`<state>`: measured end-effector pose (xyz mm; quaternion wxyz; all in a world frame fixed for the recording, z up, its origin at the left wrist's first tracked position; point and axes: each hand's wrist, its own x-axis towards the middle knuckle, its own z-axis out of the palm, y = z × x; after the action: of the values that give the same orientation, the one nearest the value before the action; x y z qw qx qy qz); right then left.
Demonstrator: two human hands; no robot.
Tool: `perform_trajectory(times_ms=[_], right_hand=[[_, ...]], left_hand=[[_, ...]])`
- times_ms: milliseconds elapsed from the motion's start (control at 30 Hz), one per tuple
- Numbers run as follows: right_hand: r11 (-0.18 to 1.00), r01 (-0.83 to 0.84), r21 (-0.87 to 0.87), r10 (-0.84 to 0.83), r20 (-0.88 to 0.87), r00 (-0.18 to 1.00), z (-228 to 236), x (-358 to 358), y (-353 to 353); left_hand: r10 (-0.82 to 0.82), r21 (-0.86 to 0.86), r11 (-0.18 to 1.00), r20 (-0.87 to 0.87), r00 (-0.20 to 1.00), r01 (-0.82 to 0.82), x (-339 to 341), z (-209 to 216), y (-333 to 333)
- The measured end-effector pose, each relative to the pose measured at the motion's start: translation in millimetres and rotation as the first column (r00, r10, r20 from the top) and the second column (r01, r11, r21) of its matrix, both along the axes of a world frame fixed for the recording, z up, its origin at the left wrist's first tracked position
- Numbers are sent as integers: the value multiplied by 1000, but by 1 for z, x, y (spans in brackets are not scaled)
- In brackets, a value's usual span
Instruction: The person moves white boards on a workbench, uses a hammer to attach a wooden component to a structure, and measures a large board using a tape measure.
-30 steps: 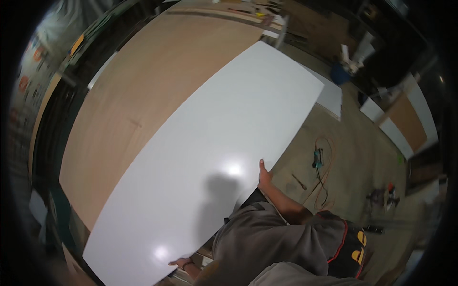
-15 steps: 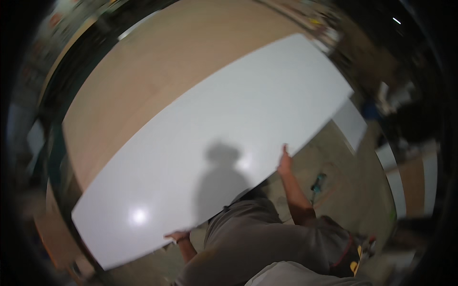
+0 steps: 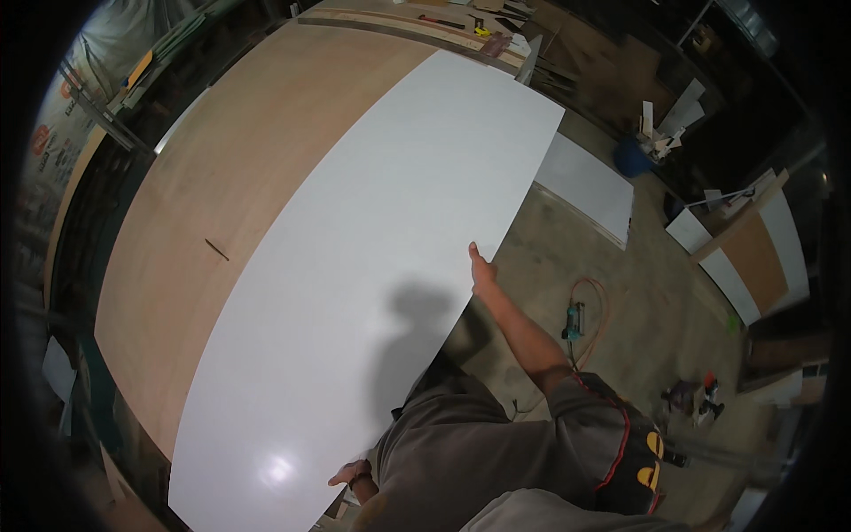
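A long white panel (image 3: 372,195) lies across a larger light-brown wood sheet (image 3: 177,230); its near long edge is against my body. My right hand (image 3: 481,269) grips that edge partway along, thumb on top and fingers hidden below. Lower down the same edge, my left hand (image 3: 348,472) holds on with its thumb over the white face, the other fingers mostly out of sight. My shadow falls on the panel between the hands. On the brown sheet rests a thin dark stick-like piece (image 3: 216,249).
On the floor to my right lie a teal power tool (image 3: 574,321) with an orange cord and a flat white board (image 3: 589,186). Beyond stand a blue bucket (image 3: 631,158) of offcuts and white-and-brown boards (image 3: 749,257). Wood strips (image 3: 408,31) and hand tools lie at the far end.
The view has turned, so the panel and brown sheet now run more steeply up the picture. Both hands still hold the panel's near edge.
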<state>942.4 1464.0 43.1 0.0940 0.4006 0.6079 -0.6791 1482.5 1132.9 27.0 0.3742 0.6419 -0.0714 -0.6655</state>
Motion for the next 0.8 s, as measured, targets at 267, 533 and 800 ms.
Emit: perform_trajectory(times_ms=[267, 533, 800], right_hand=[[992, -44, 122, 42, 17, 999, -15, -42, 5], [960, -159, -233, 96, -261, 961, 2, 4, -14], [956, -84, -279, 64, -81, 995, -18, 154, -90]], left_hand=[[50, -3, 999, -59, 997, -51, -7, 1, 20], [102, 42, 995, -195, 975, -95, -18, -7, 16], [203, 250, 961, -328, 923, -123, -69, 49, 38]])
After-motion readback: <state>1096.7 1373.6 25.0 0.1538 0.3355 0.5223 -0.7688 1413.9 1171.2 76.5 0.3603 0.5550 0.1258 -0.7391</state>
